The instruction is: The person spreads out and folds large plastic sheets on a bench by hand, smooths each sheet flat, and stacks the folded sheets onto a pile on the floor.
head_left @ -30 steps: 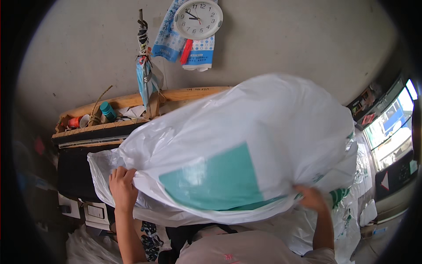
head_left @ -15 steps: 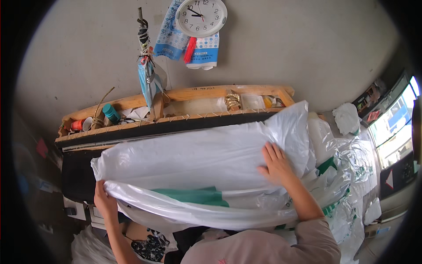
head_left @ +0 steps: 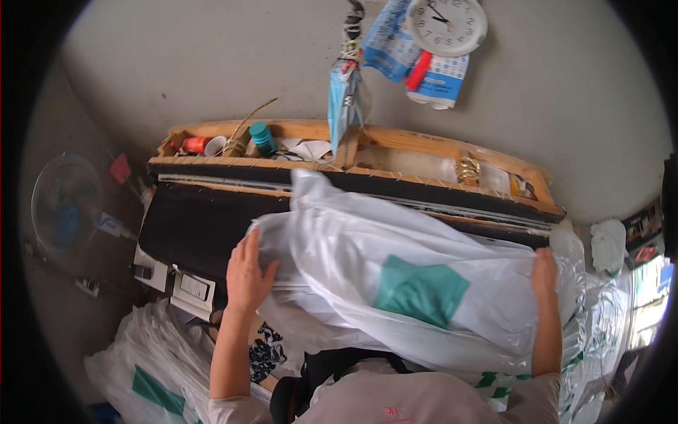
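A large white plastic bag (head_left: 339, 247) with a green patch lies crumpled and partly folded across the black padded bench top in front of me. My left hand (head_left: 247, 277) rests at the bag's left edge, thumb apart from the fingers, not closed on it. At the bag's right end, my right hand (head_left: 543, 272) is closed on the edge, its fingertips partly hidden. A loose flap of the bag stands up near the middle, by the black bench top (head_left: 212, 219).
Behind the bench runs a wooden tray (head_left: 417, 141) holding cups, a teal-capped jar (head_left: 262, 138) and gold cord (head_left: 469, 169). More plastic bags lie at the left (head_left: 162, 360) and right (head_left: 600, 311). A fan (head_left: 67, 201) stands far left; a clock (head_left: 447, 25) hangs above.
The view has shifted left. My right hand has gone from lying flat on the bag to gripping its right end; my left hand has opened from its edge. The bag is now bunched and shifted right.
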`<move>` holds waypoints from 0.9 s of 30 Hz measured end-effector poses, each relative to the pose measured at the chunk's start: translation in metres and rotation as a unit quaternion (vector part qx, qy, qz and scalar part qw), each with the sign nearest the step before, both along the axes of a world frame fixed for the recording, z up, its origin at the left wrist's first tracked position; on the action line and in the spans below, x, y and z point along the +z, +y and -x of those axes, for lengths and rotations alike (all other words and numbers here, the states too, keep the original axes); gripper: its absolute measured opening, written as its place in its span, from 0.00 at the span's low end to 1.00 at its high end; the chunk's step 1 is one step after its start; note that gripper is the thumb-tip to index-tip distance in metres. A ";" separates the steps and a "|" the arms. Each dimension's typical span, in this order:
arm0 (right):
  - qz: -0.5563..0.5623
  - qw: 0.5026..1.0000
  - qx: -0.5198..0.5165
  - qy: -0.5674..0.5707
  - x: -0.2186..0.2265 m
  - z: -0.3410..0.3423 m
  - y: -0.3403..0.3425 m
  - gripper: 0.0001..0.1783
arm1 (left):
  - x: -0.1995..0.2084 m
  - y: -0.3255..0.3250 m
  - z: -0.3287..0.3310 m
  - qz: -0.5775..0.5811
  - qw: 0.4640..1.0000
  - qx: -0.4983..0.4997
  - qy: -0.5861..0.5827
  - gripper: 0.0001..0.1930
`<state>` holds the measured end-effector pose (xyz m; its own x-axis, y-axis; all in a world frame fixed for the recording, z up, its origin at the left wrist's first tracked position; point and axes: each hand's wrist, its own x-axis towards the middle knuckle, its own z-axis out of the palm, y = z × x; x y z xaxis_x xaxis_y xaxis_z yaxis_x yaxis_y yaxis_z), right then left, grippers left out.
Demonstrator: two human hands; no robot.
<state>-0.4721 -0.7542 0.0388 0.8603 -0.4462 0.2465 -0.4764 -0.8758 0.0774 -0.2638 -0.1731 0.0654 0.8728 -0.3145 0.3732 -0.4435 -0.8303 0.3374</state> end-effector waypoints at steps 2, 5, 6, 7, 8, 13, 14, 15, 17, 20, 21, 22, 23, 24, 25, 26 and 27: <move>0.006 0.983 -0.147 0.107 0.011 0.007 -0.030 0.07 | 0.008 -0.010 -0.002 -0.048 0.998 -0.023 -0.020 0.37; 0.096 0.995 0.031 0.016 0.052 -0.024 0.015 0.12 | 0.019 -0.018 -0.014 -0.020 1.000 -0.011 -0.020 0.36; 0.076 0.991 0.108 -0.019 0.067 -0.048 0.056 0.14 | 0.021 -0.020 -0.019 0.019 1.000 0.002 -0.007 0.36; 0.052 0.979 0.188 -0.050 0.076 -0.076 0.108 0.16 | 0.018 -0.018 -0.027 0.011 1.000 0.009 -0.003 0.36; -0.012 0.966 0.255 -0.033 0.083 -0.093 0.151 0.18 | 0.015 -0.018 -0.038 0.013 0.999 0.032 0.027 0.31; -0.134 0.841 0.522 0.044 0.033 -0.137 0.314 0.31 | -0.009 -0.022 -0.093 0.161 0.948 0.073 0.265 0.15; -0.074 0.836 0.541 0.059 0.019 -0.137 0.327 0.33 | -0.013 -0.027 -0.093 0.224 0.936 0.086 0.259 0.13; -0.139 0.826 0.540 0.085 0.016 -0.129 0.342 0.33 | -0.017 -0.025 -0.089 0.285 0.918 0.106 0.253 0.15; -0.156 0.785 0.580 0.152 0.021 -0.121 0.353 0.33 | -0.018 -0.017 -0.081 0.159 0.965 0.140 0.156 0.15; -0.291 0.719 0.592 0.219 0.024 -0.149 0.356 0.29 | -0.019 -0.007 -0.074 0.113 0.979 0.119 0.119 0.13; -0.402 0.655 0.566 0.298 0.028 -0.167 0.358 0.27 | -0.023 -0.004 -0.069 0.173 0.976 0.100 0.090 0.12; -0.340 0.744 0.518 0.251 0.046 -0.176 0.383 0.23 | -0.028 0.006 -0.073 0.215 0.960 0.108 0.143 0.11; -0.338 0.746 0.517 0.250 0.044 -0.182 0.404 0.23 | -0.034 0.009 -0.080 0.258 0.940 0.109 0.195 0.10; -0.297 0.792 0.524 0.098 0.038 -0.191 0.423 0.24 | -0.042 0.012 -0.085 0.259 0.940 0.109 0.193 0.10; -0.249 0.816 0.518 -0.058 0.034 -0.199 0.433 0.24 | -0.047 0.017 -0.088 0.382 0.891 0.066 0.237 0.09; -0.245 0.817 0.519 -0.060 0.026 -0.199 0.434 0.24 | -0.046 0.018 -0.091 0.499 0.821 0.019 0.277 0.08; -0.187 0.833 0.520 -0.023 0.015 -0.193 0.435 0.27 | -0.044 0.019 -0.093 0.500 0.821 0.017 0.274 0.08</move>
